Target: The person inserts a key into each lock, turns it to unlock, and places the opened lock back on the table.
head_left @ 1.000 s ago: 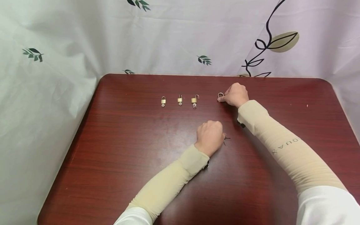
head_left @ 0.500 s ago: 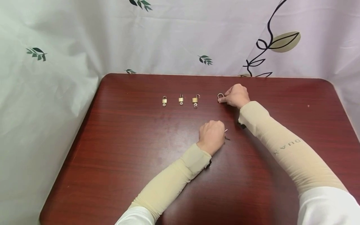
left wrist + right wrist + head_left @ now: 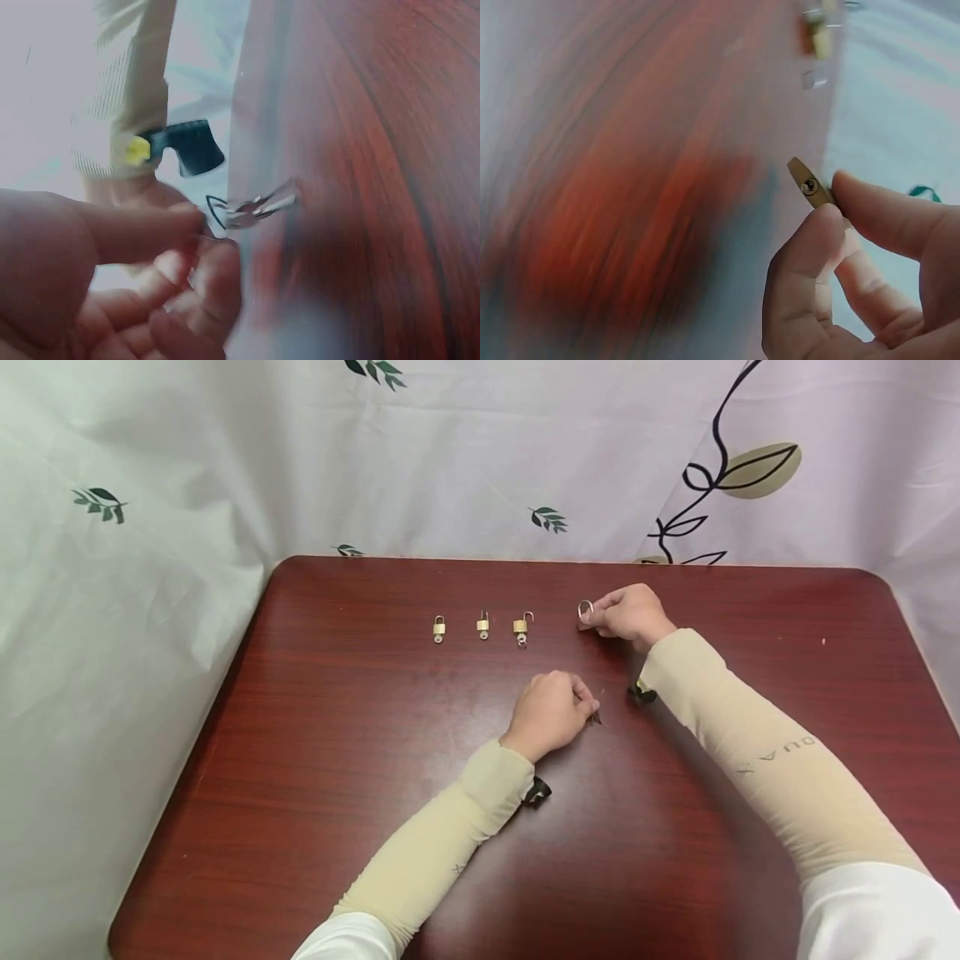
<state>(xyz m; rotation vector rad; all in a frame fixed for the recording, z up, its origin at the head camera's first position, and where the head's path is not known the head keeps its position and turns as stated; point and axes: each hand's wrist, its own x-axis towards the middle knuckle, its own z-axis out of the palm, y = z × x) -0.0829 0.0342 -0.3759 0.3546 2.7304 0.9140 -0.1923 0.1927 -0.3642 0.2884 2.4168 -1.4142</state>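
My right hand (image 3: 633, 614) pinches a brass padlock (image 3: 808, 184) between thumb and forefinger near the table's far side. Its shackle (image 3: 585, 608) points up and away in the head view, while the keyhole on its bottom edge shows in the right wrist view. Closer to me, my left hand (image 3: 553, 710) pinches a small bunch of keys (image 3: 251, 212), which hang past its fingertips and look blurred. Left of the right hand lie three more brass padlocks in a row: one padlock (image 3: 521, 627) with its shackle swung open, a middle padlock (image 3: 483, 625) and a far-left padlock (image 3: 438, 627). Each has a key at its bottom.
The padlocks lie on a dark red wooden table (image 3: 337, 735) with rounded far corners. A pale curtain (image 3: 465, 460) with leaf prints hangs right behind its far edge. A tiny pale speck (image 3: 823, 642) lies at the right.
My right hand has raised and tilted its padlock slightly off the table. The left hand has turned and shifted a little left, so its thumb and fingertips now show with the keys.
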